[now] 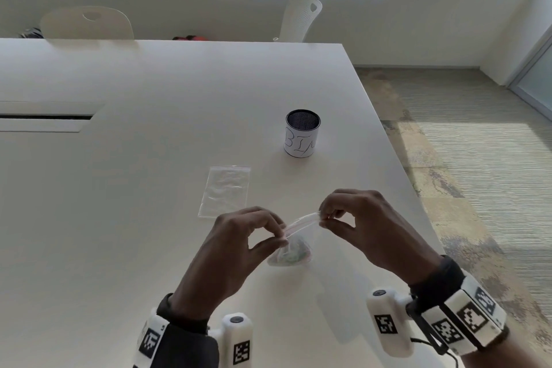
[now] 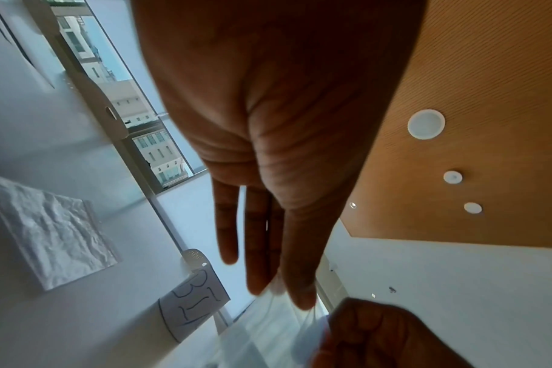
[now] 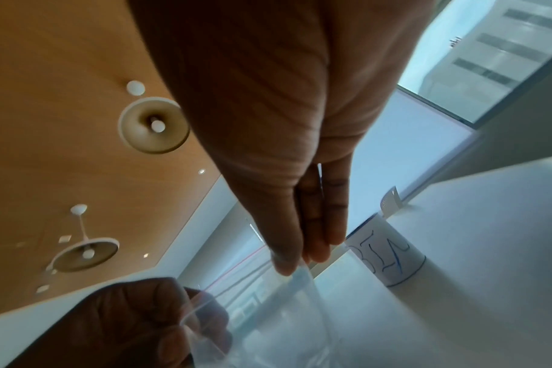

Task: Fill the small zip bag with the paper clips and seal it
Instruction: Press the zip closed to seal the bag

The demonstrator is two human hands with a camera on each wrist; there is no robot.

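A small clear zip bag (image 1: 294, 249) with a red-lined zip strip hangs just above the white table (image 1: 149, 188), bulging with coloured paper clips at its bottom. My left hand (image 1: 279, 237) pinches the left end of the zip strip between thumb and fingers. My right hand (image 1: 324, 219) pinches the right end, a little higher. The strip runs taut between them. In the right wrist view the bag (image 3: 268, 311) shows as clear film under my fingertips (image 3: 287, 266). In the left wrist view my fingertips (image 2: 300, 298) meet on the film (image 2: 278, 323).
A second, flat empty zip bag (image 1: 225, 191) lies on the table beyond my left hand. A black mesh cup wrapped in a paper label (image 1: 302, 133) stands further back. The table's right edge (image 1: 397, 164) runs close to my right hand. Two white chairs stand behind the table.
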